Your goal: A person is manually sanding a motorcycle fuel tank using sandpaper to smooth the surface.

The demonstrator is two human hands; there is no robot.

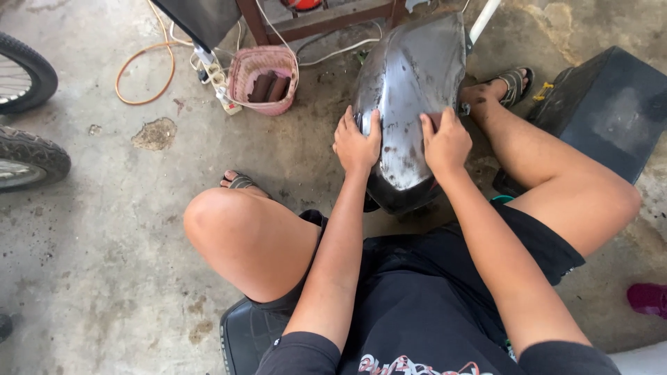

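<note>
Fuel tank [410, 83], bare grey metal, sits on the concrete floor [104, 229] between the person's knees, at 12 o'clock from the torso. Likely stiff, fairly heavy, slick-curved; best gripped by both flanks. Left hand [357, 144] lies spread flat on it; right hand [446, 142] presses a small pad, probably sandpaper.

Looks like an informal repair workshop for bikes or motorcycles, set on a stained, cracked concrete floor [104, 264]. Shown by two spoked tyres [28, 156] at the left edge, a bare, scuffed metal fuel tank [410, 76] stood on the ground, an orange hose [142, 73] and white cables [333, 50] trailing about, a pink basket [250, 66] of dark rolls, and a black case [608, 111].
</note>
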